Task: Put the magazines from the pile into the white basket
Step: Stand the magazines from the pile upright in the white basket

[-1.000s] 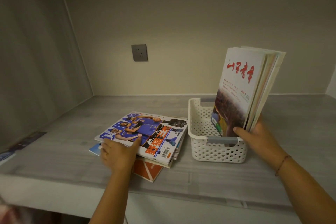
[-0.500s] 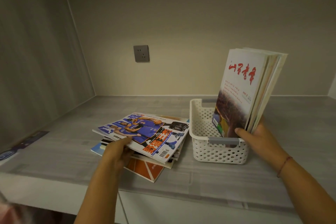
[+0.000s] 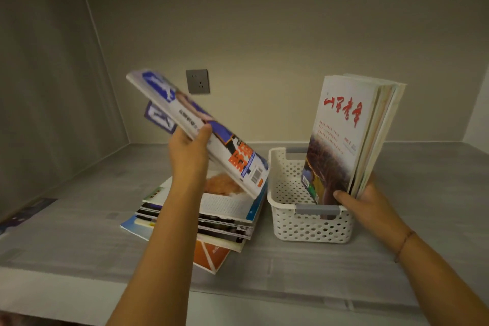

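Clearly, with the left hand (image 3: 189,152) pinching the basketball magazine (image 3: 201,132) aloft over the pile (image 3: 195,216), it needed standing upright into the white basket (image 3: 309,222) beside the magazines the right hand (image 3: 367,201) clasped there.

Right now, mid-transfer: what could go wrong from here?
1. The left hand pinches the blue magazine at one edge only; it may sag or slip.
2. The upright magazines tower over the white basket; if the right hand lets go, they could tip out.
3. The remaining pile is skewed and could slide.
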